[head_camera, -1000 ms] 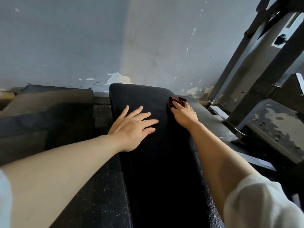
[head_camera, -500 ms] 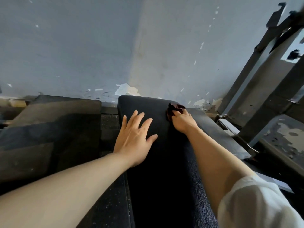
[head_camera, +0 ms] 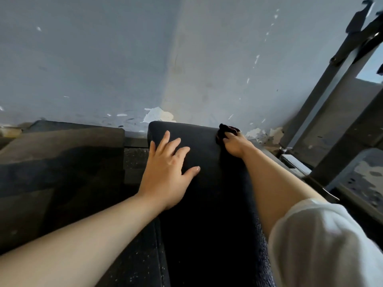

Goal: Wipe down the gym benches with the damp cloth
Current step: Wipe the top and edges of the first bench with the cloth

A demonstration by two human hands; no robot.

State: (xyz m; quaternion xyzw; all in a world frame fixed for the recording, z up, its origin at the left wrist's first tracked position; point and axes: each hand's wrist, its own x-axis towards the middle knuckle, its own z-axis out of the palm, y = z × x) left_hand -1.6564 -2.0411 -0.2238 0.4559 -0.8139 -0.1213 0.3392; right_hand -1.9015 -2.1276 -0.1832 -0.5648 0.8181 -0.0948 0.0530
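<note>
Cloth [head_camera: 227, 130] has been carried to the bench's [head_camera: 199, 146] far right corner, bunched in the right hand's [head_camera: 236, 145] closed grip; the left hand [head_camera: 167, 172] is pressed flat, so that end is nearly wiped.

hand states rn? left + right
Left hand: open, fingers spread flat on the bench.
Right hand: closed on the cloth, at the bench's far right corner.

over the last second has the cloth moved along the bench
Yes. The cloth, gripped in the right hand, has moved from a little short of the far end of the bench up to its far right corner, nearer the wall.
</note>
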